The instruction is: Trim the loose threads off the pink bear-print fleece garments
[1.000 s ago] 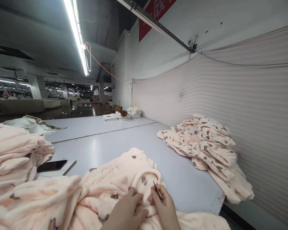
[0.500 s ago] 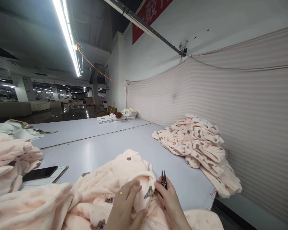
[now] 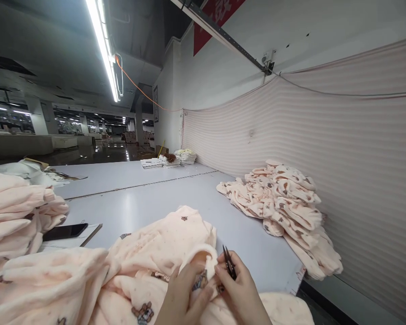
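Note:
A pale pink fleece garment (image 3: 169,234) with small bear prints lies bunched on the table in front of me. My left hand (image 3: 182,295) grips a folded edge of it, the fingers partly hidden in the cloth. Dark thread snips (image 3: 229,262) rest in my right hand (image 3: 238,282), their blades pointing up and slightly apart. The thumb and fingertips of that hand also touch the garment's curled edge, just right of the left hand.
A pile of similar garments (image 3: 284,203) is at the table's right edge, another pile (image 3: 16,207) at left. Near the left pile, a phone (image 3: 66,231) lies on papers. Paper stacks (image 3: 169,159) stand at the back. A striped cloth (image 3: 307,131) hangs along the wall.
The garment's edge has been turned into an open loop between my hands. The snips have tilted to the left. The whole view has shifted slightly.

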Tool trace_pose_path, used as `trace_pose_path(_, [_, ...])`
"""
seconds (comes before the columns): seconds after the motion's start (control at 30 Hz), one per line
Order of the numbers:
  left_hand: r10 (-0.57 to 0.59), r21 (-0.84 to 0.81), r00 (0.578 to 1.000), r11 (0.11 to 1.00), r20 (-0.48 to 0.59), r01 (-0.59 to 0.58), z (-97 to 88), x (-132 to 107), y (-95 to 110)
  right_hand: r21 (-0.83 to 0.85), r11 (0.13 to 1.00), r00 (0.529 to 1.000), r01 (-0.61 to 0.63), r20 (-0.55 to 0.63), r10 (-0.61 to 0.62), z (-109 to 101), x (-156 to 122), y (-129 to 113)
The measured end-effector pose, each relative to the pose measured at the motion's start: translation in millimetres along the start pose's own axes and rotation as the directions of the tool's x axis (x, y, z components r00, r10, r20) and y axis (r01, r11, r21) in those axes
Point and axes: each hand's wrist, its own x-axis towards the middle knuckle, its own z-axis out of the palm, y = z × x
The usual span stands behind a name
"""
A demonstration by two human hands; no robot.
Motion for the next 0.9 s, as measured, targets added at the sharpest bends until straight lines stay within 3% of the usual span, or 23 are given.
trace_pose_path(0.1, [-0.128,-0.127,0.992,0.984,-0.002,0.127,1.9,3,-6,-0.130,0.989,0.995,0.065,0.088,-0.054,6,-7,-10])
trace_pose_path(0.17, [-0.143,-0.146,0.990,0.979,-0.015,0.140,0.9,4,-7,-0.250,0.959,0.991,0.132,0.063,-0.120,8,-11,-15])
trace_pose_path(0.3, [-0.029,-0.071,0.996,0.997,-0.084,0.023,-2.3,4,1,-0.369,0.887,0.959,0.276,0.053,-0.277,5,-16,-25])
trace_pose_path(0.43, [0.072,-0.020,0.993,0.997,-0.090,-0.074,-4.2,2,6,-0.452,0.807,0.922,0.381,0.248,-0.296,6,-13,-29])
trace_pose_path(0.5, [0.109,0.014,0.992,0.994,-0.070,-0.108,-3.7,1,4,-0.451,0.809,0.920,0.377,0.284,-0.270,9,-10,-27])
trace_pose_path(0.63, [0.147,0.047,0.979,0.989,-0.142,-0.142,0.6,0,-3,-0.263,0.956,0.989,0.130,0.102,-0.107,15,-5,-16])
trace_pose_path(0.7, [0.134,0.036,0.974,0.991,-0.184,-0.129,2.5,0,-4,-0.171,0.984,0.998,0.045,0.045,-0.038,12,-6,-14])
trace_pose_path(0.8, [0.094,0.045,0.978,0.995,-0.185,-0.088,2.3,0,-4,-0.261,0.955,0.989,0.144,0.071,-0.129,1,-12,-17])
trace_pose_path(0.9, [0.120,0.079,0.983,0.991,-0.141,-0.109,-0.8,1,-3,-0.469,0.851,0.971,0.235,0.145,-0.188,-9,-21,-20])
